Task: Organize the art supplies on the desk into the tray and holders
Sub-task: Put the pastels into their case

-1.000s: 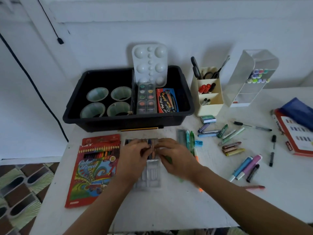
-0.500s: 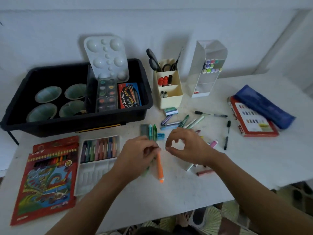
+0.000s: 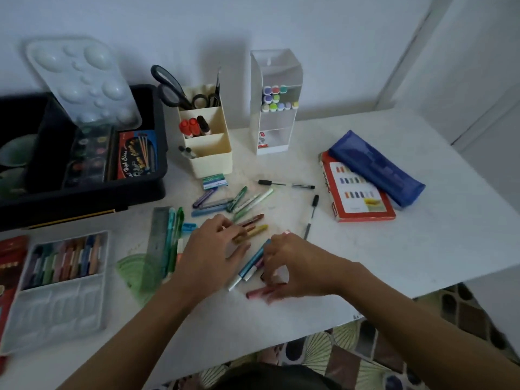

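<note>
Loose crayons and markers [image 3: 225,204] lie scattered mid-desk in front of the cream holder [image 3: 211,161]. My left hand [image 3: 213,249] rests with its fingers stretched over the brown and gold crayons [image 3: 253,227]. My right hand [image 3: 294,263] curls over a pink marker and a black one, its thumb on a red crayon [image 3: 257,293]; a blue marker [image 3: 253,260] lies between my hands. The black tray [image 3: 140,190] sits at the left with a white palette [image 3: 81,80] leaning in it. A clear marker holder [image 3: 273,130] stands behind.
An open pastel set [image 3: 62,260] lies front left, beside a green ruler [image 3: 157,243] and protractor [image 3: 130,273]. Two black pens [image 3: 287,184] lie right of the crayons. A red box [image 3: 357,192] under a blue pouch [image 3: 377,167] sits at the right. The desk's front edge is close.
My view swung right. Both hands left the pastel set and the orange pen and moved right onto the loose markers and crayons.
</note>
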`<action>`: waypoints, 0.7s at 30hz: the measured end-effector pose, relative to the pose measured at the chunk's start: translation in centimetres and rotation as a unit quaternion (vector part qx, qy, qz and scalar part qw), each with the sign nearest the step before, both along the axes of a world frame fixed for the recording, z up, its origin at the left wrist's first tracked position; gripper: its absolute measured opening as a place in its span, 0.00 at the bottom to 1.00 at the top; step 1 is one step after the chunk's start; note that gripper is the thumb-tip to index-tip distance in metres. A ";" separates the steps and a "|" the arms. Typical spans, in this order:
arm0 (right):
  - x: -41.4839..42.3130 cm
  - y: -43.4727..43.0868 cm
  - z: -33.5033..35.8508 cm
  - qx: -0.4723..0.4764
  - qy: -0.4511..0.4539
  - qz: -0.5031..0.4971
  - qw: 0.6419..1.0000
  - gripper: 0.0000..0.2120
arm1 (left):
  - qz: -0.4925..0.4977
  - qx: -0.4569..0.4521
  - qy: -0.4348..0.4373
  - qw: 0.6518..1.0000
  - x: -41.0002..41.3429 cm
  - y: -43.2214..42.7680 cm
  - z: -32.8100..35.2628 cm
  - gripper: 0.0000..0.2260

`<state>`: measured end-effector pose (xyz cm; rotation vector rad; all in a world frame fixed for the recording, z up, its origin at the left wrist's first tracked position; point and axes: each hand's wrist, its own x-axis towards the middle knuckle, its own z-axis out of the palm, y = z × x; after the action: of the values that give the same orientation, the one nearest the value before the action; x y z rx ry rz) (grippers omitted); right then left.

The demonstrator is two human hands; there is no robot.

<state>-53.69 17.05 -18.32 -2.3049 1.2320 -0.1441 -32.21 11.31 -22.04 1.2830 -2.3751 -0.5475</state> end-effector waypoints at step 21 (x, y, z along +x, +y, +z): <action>4.1 -6.3 0.4 -0.040 -0.101 -0.016 0.994 0.07 | 0.150 -0.031 0.096 0.984 6.3 -1.2 3.0 0.04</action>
<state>-49.57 10.72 -17.91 -2.2733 1.1795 -0.4330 -25.94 10.15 -19.01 1.4536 -1.9808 -0.4770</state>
